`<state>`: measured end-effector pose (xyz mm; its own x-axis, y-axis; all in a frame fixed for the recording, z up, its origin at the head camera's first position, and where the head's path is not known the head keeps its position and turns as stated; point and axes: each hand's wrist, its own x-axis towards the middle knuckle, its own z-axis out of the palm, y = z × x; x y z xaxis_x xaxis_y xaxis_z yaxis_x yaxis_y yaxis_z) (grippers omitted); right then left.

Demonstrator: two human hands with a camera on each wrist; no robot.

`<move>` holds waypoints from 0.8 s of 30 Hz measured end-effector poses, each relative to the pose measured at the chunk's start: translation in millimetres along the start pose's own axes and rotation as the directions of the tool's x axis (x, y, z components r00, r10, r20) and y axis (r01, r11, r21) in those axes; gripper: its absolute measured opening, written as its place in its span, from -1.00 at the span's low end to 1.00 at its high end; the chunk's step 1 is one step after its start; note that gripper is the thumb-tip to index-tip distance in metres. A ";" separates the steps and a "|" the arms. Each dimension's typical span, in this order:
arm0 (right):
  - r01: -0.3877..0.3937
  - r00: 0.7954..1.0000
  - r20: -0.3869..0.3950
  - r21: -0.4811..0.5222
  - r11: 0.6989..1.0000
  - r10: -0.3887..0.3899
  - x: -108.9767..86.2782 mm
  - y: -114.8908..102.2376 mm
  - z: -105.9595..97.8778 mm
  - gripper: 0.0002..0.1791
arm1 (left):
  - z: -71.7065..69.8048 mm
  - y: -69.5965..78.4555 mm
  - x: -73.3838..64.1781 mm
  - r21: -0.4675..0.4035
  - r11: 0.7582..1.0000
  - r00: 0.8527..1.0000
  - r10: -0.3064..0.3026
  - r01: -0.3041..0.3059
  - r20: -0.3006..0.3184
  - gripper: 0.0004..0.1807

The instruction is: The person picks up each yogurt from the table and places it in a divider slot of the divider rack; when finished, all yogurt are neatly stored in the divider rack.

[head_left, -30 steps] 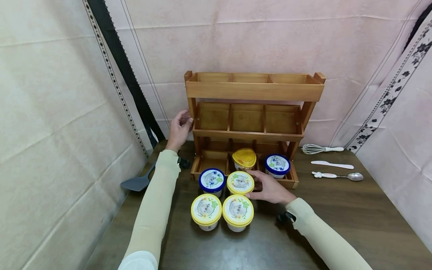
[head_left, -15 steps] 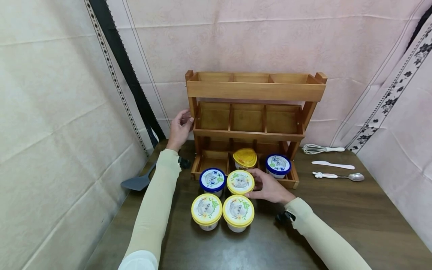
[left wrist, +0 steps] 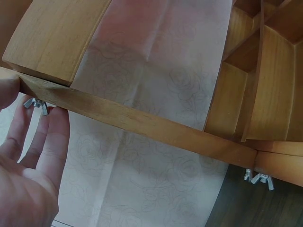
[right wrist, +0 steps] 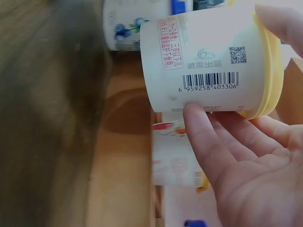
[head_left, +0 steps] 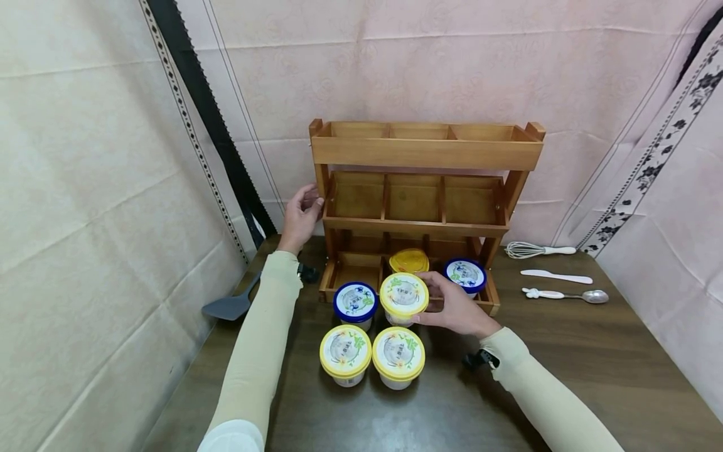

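Observation:
My left hand (head_left: 302, 218) holds the left side post of the three-tier wooden rack (head_left: 426, 154). In the left wrist view the thumb and fingertips lie on opposite edges of the post (left wrist: 142, 124), beside a wing nut (left wrist: 36, 104). My right hand (head_left: 459, 306) grips a white tub with a yellow lid (head_left: 403, 295), raised in front of the bottom tier. Its barcode side (right wrist: 208, 71) faces the right wrist camera. Below it stand two more yellow-lidded tubs (head_left: 346, 355) and a blue-lidded tub (head_left: 355, 303).
In the bottom tier sit a shiny gold-lidded cup (head_left: 409, 260) and a blue-lidded tub (head_left: 465, 274). On the right lie a whisk (head_left: 539, 250), a white knife (head_left: 556, 276) and a spoon (head_left: 565, 294). A grey spatula (head_left: 228, 306) is at the left edge.
The yellow-lidded tub in my right hand has lifted off the table, partly covering the gold-lidded cup. The left hand keeps its place on the rack.

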<state>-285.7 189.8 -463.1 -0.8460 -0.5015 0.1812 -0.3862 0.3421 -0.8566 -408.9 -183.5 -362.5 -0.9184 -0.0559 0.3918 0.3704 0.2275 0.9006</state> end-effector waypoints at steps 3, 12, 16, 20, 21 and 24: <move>0.015 1.000 -0.020 -0.013 1.000 -0.015 3.3 -7.5 -2.8 -0.09 | 0.1 -0.4 -0.5 0.002 1.000 1.000 -0.004 0.004 -0.006 -0.53; 0.069 0.995 -0.067 -0.007 0.998 -0.069 17.9 -28.2 -6.3 -0.10 | 0.0 -0.2 -0.1 0.005 1.000 1.000 0.003 -0.003 0.000 -0.53; 0.066 0.995 -0.080 0.008 0.998 -0.065 26.1 -33.2 -5.6 -0.08 | -0.5 -0.6 0.5 0.002 1.000 1.000 -0.004 0.004 0.007 -0.53; 0.054 0.994 -0.100 0.007 0.999 -0.053 36.2 -35.5 -3.8 -0.08 | -1.4 0.3 0.1 -0.003 1.000 1.000 -0.005 0.005 0.011 -0.53; 0.053 0.993 -0.103 0.003 0.999 -0.052 38.9 -36.1 -3.2 -0.09 | -1.5 0.8 -0.1 -0.004 1.000 1.000 -0.004 0.004 0.012 -0.53; 0.058 0.992 -0.112 -0.007 0.998 -0.059 46.8 -37.5 -0.9 -0.09 | -1.9 1.4 -0.5 -0.001 1.000 1.000 0.002 -0.002 0.015 -0.53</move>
<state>-311.1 154.2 -422.0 -0.8577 -0.4284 0.2842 -0.4376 0.3182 -0.8410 -407.7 -184.9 -361.1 -0.9196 -0.0411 0.3907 0.3723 0.2269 0.9000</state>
